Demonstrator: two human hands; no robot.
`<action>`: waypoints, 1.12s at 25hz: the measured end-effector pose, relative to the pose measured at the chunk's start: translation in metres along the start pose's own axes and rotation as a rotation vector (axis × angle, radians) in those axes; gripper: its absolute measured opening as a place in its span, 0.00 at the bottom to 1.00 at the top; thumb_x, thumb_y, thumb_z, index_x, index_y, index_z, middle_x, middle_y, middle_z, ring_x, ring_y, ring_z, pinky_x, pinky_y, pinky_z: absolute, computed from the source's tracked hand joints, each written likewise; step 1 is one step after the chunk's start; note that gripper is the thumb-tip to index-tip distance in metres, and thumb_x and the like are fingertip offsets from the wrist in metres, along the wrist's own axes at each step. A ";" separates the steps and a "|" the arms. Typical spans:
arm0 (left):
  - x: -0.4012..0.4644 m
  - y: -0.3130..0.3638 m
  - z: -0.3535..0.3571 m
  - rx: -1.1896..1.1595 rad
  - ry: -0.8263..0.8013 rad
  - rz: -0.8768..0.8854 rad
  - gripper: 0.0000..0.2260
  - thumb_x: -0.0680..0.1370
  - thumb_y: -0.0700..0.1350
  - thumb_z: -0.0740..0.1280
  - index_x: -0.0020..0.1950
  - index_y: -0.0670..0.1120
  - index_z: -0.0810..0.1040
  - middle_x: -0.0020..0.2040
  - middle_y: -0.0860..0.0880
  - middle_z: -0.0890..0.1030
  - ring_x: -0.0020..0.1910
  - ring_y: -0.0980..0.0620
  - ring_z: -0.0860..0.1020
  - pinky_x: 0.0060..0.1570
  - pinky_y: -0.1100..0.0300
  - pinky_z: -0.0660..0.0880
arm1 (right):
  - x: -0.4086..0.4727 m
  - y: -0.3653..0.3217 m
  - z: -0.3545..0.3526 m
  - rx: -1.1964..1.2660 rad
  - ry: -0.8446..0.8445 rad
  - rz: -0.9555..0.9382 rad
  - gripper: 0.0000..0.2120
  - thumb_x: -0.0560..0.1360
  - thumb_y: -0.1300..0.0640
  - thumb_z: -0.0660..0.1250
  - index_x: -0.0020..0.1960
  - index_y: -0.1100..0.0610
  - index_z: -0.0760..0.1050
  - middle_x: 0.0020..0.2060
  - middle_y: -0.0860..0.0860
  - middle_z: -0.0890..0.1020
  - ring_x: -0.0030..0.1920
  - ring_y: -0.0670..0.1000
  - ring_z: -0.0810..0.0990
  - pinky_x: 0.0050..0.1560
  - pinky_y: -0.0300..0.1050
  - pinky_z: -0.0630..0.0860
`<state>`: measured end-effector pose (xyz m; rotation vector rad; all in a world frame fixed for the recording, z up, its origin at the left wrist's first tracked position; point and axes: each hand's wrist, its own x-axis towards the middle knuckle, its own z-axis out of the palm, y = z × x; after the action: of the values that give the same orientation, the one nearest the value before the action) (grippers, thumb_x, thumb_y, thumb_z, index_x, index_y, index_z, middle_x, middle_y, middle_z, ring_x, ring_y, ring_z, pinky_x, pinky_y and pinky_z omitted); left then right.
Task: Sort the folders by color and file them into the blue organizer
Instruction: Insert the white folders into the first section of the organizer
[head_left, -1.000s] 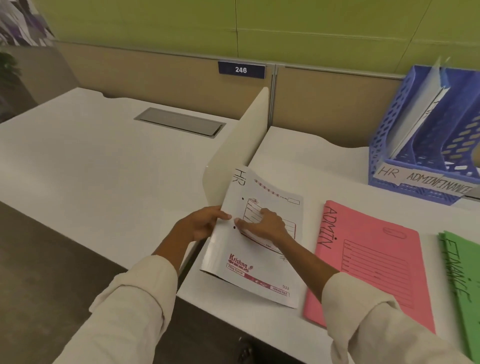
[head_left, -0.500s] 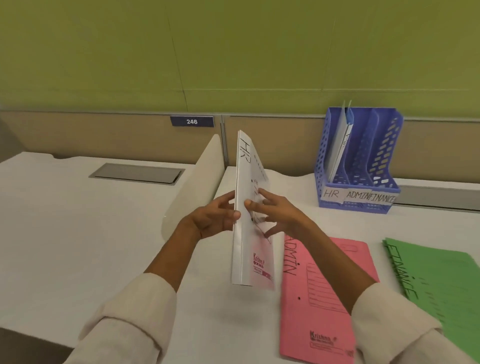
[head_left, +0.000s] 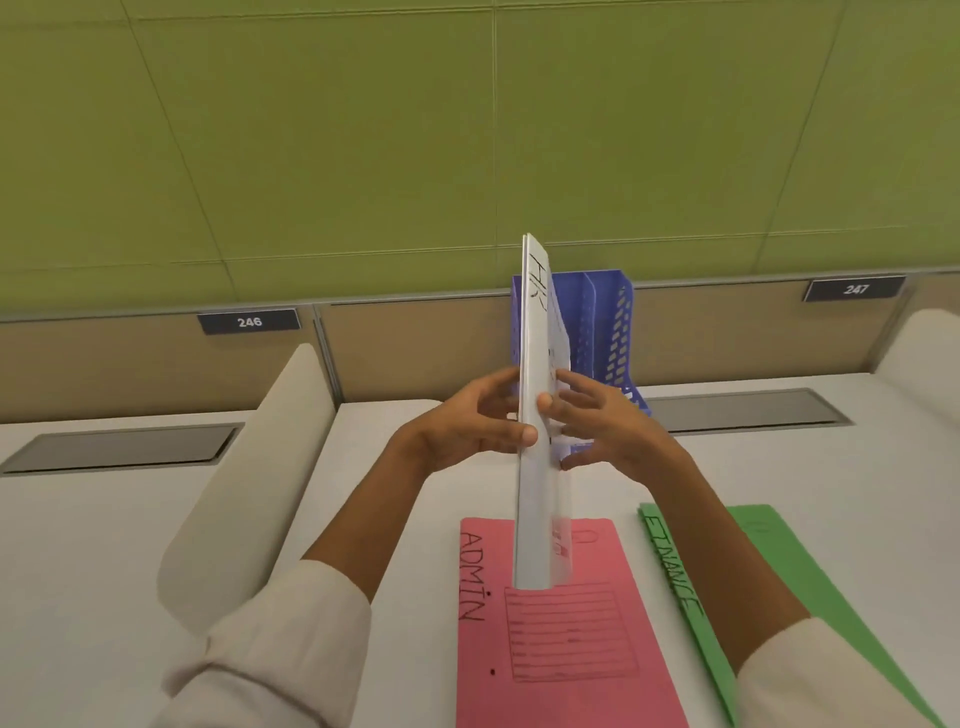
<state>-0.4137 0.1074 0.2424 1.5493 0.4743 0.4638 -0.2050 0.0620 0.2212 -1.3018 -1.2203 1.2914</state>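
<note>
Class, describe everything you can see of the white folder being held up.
The white folder is thin card, seen nearly edge-on and upright above the pink folder. "HR" is handwritten in black near its top, with red print near the bottom. The left hand and right hand pinch it from either side. It partly hides the blue organizer behind.

White folder (head_left: 537, 415); pink folder (head_left: 561, 639); green folder (head_left: 769, 566); blue perforated organizer (head_left: 605, 332); white table (head_left: 104, 545); olive-green wall (head_left: 363, 156).
</note>
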 end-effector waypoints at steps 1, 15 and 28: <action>0.014 0.002 0.006 0.041 -0.016 0.010 0.41 0.66 0.40 0.79 0.75 0.47 0.63 0.68 0.40 0.74 0.65 0.37 0.75 0.63 0.34 0.70 | 0.000 -0.004 -0.013 0.012 -0.044 -0.044 0.42 0.62 0.42 0.81 0.72 0.47 0.69 0.66 0.52 0.77 0.63 0.59 0.78 0.52 0.65 0.80; 0.148 -0.004 -0.010 0.221 0.138 -0.054 0.46 0.67 0.38 0.79 0.76 0.63 0.58 0.75 0.47 0.66 0.74 0.43 0.65 0.66 0.37 0.70 | 0.107 -0.042 -0.119 -0.148 -0.281 -0.345 0.41 0.64 0.67 0.79 0.72 0.57 0.66 0.59 0.56 0.80 0.62 0.63 0.77 0.56 0.64 0.78; 0.215 -0.036 -0.056 0.559 0.482 -0.065 0.32 0.66 0.35 0.78 0.66 0.52 0.73 0.58 0.49 0.81 0.55 0.44 0.81 0.50 0.42 0.81 | 0.210 -0.012 -0.137 -0.343 -0.167 -0.387 0.63 0.56 0.50 0.86 0.79 0.45 0.50 0.76 0.43 0.63 0.76 0.49 0.62 0.59 0.61 0.79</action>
<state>-0.2682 0.2757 0.2085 1.9484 1.0936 0.6978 -0.0765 0.2778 0.2171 -1.1276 -1.7721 0.9511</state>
